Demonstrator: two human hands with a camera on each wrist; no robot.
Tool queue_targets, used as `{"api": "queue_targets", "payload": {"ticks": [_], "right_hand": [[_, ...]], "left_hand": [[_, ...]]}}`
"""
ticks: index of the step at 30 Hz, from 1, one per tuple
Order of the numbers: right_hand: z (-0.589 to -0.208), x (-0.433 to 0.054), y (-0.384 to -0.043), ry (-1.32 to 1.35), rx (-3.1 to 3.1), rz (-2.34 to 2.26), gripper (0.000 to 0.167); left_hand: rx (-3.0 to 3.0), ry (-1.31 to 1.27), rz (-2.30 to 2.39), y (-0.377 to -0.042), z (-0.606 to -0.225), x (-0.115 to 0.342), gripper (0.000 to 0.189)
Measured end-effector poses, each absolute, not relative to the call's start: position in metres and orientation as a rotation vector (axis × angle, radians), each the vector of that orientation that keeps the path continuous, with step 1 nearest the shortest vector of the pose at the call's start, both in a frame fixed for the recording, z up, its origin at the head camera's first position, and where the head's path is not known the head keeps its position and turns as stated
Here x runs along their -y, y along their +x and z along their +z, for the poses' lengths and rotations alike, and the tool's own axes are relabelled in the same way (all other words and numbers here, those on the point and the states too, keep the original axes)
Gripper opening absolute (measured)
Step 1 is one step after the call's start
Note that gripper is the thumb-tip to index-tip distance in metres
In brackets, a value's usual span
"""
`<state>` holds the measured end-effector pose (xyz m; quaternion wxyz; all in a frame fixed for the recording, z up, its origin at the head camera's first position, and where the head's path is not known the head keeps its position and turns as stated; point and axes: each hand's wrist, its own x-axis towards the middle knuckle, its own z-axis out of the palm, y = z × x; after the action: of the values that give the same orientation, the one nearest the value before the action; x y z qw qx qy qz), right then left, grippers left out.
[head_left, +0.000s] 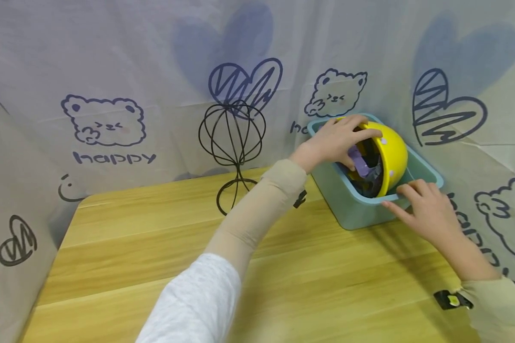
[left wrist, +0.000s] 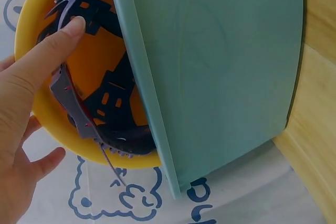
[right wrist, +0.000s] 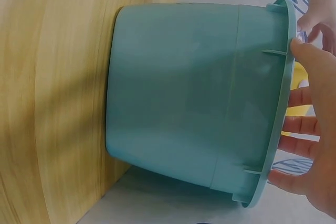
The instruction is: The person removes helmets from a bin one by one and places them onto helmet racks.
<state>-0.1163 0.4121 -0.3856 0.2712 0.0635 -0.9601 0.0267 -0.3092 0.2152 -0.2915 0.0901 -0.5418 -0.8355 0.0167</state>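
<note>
Head view: a wooden surface with a teal plastic bin standing upright at its far right corner. A yellow hard hat with small pale dots sits tilted on its side inside the bin, partly above the rim, its dome to the right and its hollow underside facing left.

The person's left hand is clamped on the brim of the hard hat, with fingers over the edge and the thumb by the hollow. The left wrist view shows dark suspension straps and a greyish-purple headband inside the orange-looking shell. The right hand grips the bin's near rim, its thumb outside and several fingers hooked over into the bin, close to the hard hat.

Near the far edge of the surface, left of the bin and well apart from it, stands a black wire stand with a balloon-shaped top and a ring base, partly behind the left sleeve. Pale cloth printed with hearts, bears and the word "happy" hangs around the surface.
</note>
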Motion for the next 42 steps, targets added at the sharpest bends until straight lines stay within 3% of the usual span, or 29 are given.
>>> {"api": "queue_targets", "payload": {"ticks": [20,42], "right_hand": [[-0.385,-0.411,-0.115,0.113,2.621,0.076,0.045],[-0.388,-0.409,-0.112,0.070,2.633,0.113,0.048]], "left_hand": [[2.236,-1.531,0.157,-0.309,-0.290,-0.209,0.077],[2.138,-1.464,0.110,-0.304,-0.273,-0.208,0.076]]}}
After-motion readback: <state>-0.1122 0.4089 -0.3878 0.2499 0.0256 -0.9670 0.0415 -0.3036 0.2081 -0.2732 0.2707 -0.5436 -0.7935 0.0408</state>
